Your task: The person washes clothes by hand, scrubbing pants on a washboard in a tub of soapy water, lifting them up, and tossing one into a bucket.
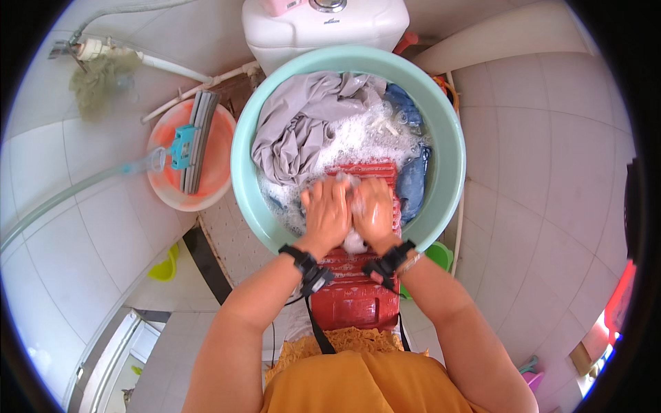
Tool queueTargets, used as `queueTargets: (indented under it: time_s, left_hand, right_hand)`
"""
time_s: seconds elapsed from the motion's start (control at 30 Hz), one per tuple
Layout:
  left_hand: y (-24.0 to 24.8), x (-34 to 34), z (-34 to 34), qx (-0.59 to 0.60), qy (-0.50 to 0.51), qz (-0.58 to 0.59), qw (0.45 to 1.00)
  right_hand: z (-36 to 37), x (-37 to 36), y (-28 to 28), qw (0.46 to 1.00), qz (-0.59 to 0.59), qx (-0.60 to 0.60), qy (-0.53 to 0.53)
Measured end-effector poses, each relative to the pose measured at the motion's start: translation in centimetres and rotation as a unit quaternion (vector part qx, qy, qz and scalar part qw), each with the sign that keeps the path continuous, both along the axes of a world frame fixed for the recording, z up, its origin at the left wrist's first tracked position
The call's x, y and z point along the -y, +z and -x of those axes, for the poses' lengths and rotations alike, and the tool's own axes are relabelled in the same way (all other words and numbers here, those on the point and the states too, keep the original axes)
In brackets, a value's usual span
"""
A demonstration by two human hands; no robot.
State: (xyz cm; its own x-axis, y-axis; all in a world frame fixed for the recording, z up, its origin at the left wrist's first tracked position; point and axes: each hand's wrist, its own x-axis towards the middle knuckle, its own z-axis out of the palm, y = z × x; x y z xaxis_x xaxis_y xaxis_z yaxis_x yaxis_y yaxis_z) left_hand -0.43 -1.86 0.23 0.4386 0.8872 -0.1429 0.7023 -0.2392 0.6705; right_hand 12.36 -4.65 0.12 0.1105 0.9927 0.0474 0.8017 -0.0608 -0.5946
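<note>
My left hand [326,212] and my right hand [372,209] are side by side on a red ribbed washboard [354,303]. Both press and grip a small wet, sudsy white cloth [354,242], most of it hidden under the palms. The fingers of both hands bend over it, wet with foam. The washboard leans from my lap into a large pale green basin [453,158]. Inside, a crumpled grey garment [295,120] lies at the left, and blue denim clothing [413,182] lies at the right. White suds [361,141] float between them.
Behind the basin stands a white toilet tank [326,27]. At left, a sponge mop [195,142] rests in an orange-pink basin [162,191]. A hose-like mop handle [65,201] runs left. Tiled walls [513,172] close in at the sides. A green container [439,256] stands at right.
</note>
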Motion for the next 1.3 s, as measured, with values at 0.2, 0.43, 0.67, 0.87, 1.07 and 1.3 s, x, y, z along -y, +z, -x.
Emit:
queueTargets:
  time_s: [0.2, 0.43, 0.67, 0.87, 1.07, 1.3]
  left_hand:
    - [-1.0, -1.6, 1.3, 0.159, -0.015, 0.117, 0.98]
    - [1.7, 7.5, 3.8, 0.01, -0.094, -0.078, 0.993]
    - [-0.6, -1.8, 0.0, -0.007, -0.036, 0.003, 0.999]
    - [4.2, 5.1, 3.3, 0.099, -0.024, 0.01, 0.995]
    - [0.3, 2.5, 1.6, -0.023, -0.111, -0.087, 0.99]
    - [2.2, 0.3, 0.7, 0.075, 0.015, -0.021, 0.997]
  right_hand:
    - [-2.2, 0.4, 0.7, 0.995, -0.045, -0.053, 0.066]
    - [3.3, 6.8, 3.5, 0.998, 0.017, -0.067, -0.008]
    - [-0.1, -2.5, -0.7, 0.985, 0.028, -0.104, -0.132]
    - [0.2, 5.4, 6.1, 0.988, 0.037, -0.147, -0.005]
    - [1.0, 2.6, 2.3, 1.0, 0.008, 0.005, -0.019]
    - [-2.4, 0.6, 2.4, 0.997, -0.028, -0.045, 0.051]
